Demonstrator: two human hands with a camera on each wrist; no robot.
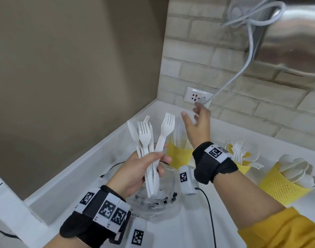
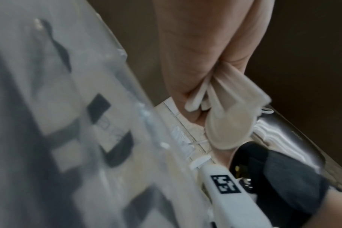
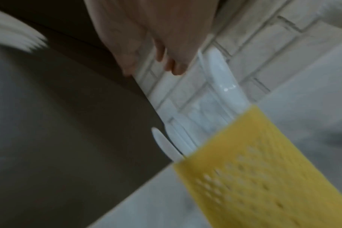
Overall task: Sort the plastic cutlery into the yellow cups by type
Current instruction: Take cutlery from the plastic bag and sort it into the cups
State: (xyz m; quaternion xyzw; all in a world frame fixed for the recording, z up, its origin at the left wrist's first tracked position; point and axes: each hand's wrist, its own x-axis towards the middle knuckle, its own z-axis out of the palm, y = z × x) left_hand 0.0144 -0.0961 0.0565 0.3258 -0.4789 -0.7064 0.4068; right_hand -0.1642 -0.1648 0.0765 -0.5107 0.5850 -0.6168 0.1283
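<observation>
The left hand grips a bunch of white plastic cutlery, forks and a knife, above a clear bowl. The right hand is empty with fingers spread, above the leftmost yellow cup on the desk.

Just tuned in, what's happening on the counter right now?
A person is sorting white plastic cutlery. The left hand grips a mixed bunch of forks and knives above a clear glass bowl. The right hand is open and empty above the nearest yellow cup, which appears to hold knives. Two more yellow cups hold forks and spoons.
</observation>
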